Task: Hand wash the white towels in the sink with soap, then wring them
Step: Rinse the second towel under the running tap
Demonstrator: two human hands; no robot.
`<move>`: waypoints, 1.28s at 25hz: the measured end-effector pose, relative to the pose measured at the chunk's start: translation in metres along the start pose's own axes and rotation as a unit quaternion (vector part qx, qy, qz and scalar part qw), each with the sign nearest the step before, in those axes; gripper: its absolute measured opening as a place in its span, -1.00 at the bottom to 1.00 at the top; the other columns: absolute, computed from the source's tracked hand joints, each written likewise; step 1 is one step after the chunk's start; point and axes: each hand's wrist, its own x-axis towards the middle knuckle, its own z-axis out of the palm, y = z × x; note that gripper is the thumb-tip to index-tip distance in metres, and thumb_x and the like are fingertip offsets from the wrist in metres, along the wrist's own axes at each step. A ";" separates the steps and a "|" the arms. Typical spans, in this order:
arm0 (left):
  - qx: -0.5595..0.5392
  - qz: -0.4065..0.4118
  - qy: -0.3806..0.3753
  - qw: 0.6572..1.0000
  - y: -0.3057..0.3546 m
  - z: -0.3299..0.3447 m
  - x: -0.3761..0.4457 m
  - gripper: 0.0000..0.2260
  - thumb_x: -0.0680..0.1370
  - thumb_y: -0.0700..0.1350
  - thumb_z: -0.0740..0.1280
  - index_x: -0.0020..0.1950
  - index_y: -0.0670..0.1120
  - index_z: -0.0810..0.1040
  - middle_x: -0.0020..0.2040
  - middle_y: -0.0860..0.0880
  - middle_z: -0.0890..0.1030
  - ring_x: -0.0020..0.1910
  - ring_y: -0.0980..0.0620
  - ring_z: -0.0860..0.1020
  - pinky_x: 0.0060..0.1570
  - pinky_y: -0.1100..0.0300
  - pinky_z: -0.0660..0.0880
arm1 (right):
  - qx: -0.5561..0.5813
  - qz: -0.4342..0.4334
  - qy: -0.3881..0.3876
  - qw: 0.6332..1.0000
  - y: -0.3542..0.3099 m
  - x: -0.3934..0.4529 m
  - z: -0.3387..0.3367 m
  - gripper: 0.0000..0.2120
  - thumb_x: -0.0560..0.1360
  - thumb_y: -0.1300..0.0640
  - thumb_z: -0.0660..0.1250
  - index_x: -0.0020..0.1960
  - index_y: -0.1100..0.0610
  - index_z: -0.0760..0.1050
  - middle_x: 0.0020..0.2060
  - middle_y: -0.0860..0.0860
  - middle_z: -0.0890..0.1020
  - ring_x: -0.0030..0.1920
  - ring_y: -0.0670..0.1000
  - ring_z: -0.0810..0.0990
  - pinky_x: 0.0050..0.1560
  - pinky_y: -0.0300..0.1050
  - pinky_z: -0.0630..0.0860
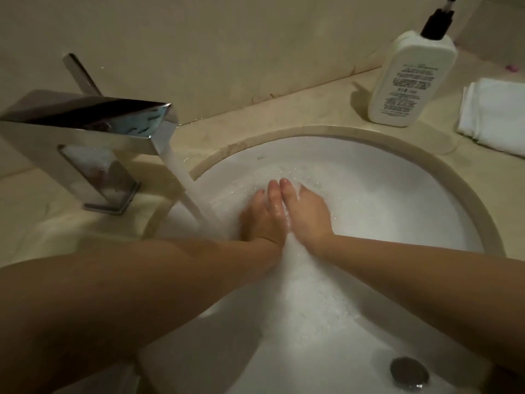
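A soapy, wet white towel (304,282) lies bunched in the white sink (397,180), covered in foam. My left hand (262,220) and my right hand (308,214) are side by side in the basin, gripping the towel between them. Their inner digits touch and point away from me. The left hand is blurred. The rest of the fingers are hidden in cloth and suds. Water runs from the chrome faucet (93,123) in a stream (184,191) that lands just left of my left hand.
A white soap bottle (409,81) with a black pump stands on the beige counter behind the sink, at the right. Folded white towels (497,115) lie at the counter's right edge. The metal drain stopper (409,373) sits near the basin's front.
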 end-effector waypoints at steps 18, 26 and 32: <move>0.029 -0.023 -0.031 0.999 0.014 0.002 0.028 -0.42 0.71 0.24 -0.08 0.40 -0.08 0.54 0.33 -0.16 0.59 0.33 -0.18 0.53 0.25 0.05 0.39 | -0.032 0.025 -0.009 0.999 -0.010 0.033 0.003 -0.36 0.63 -0.33 0.02 -0.19 0.15 0.58 -0.28 0.08 0.63 -0.14 0.13 0.59 -0.15 -0.08 0.34; 0.047 -0.097 -0.119 0.987 0.023 -0.036 0.002 0.15 0.21 0.70 -0.21 0.43 -0.03 0.52 0.35 -0.15 0.58 0.33 -0.20 0.53 0.39 -0.09 0.41 | 0.124 0.078 0.106 0.984 -0.036 -0.014 -0.014 -0.42 0.65 -0.24 0.09 -0.17 0.23 0.56 -0.22 0.11 0.62 -0.14 0.16 0.59 -0.10 -0.04 0.44; -0.195 -0.180 -0.202 0.943 0.028 -0.062 -0.007 0.02 0.20 0.73 0.09 0.30 0.00 0.63 0.11 -0.13 0.72 0.03 -0.16 0.71 0.04 -0.02 0.64 | 0.303 0.101 0.127 0.939 -0.056 -0.033 -0.019 -0.39 0.60 -0.29 0.17 -0.18 0.26 0.53 -0.18 0.20 0.67 -0.14 0.19 0.65 -0.02 0.15 0.59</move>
